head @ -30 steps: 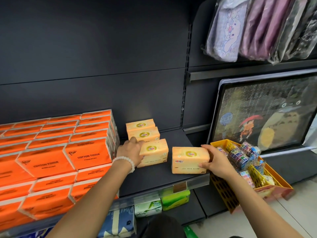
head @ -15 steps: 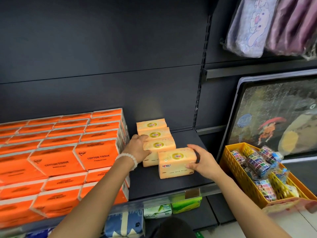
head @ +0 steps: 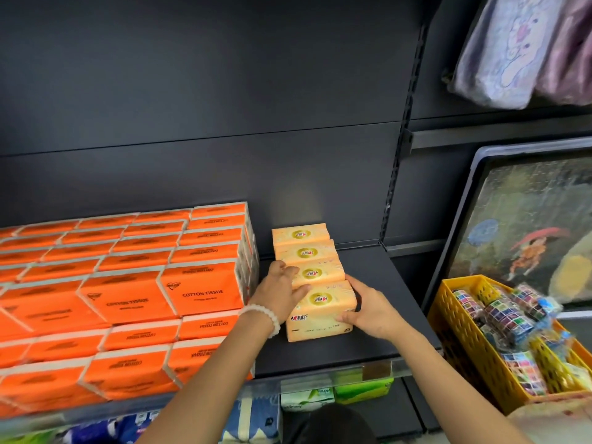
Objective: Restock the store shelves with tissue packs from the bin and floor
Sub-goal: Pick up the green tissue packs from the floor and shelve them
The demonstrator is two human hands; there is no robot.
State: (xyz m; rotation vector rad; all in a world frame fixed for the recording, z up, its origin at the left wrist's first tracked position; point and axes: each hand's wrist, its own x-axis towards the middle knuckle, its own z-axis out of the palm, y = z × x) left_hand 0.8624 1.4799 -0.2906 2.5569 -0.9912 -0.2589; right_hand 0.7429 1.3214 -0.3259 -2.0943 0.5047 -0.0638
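Dark shelf (head: 368,341) holds four yellow tissue packs in a row, touching, running toward 12 o'clock. My right hand (head: 373,310) grips the front yellow pack (head: 320,315) on its 3 o'clock side. My left hand (head: 280,291) lies with straight fingers on that pack's 9 o'clock side. Orange packs (head: 128,293) are stacked at 9 o'clock.

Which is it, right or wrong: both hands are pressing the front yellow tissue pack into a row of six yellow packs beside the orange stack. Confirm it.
Wrong on the count. The head view shows four yellow packs in the row, counting the front yellow tissue pack held between the left hand and right hand, beside the orange stack.
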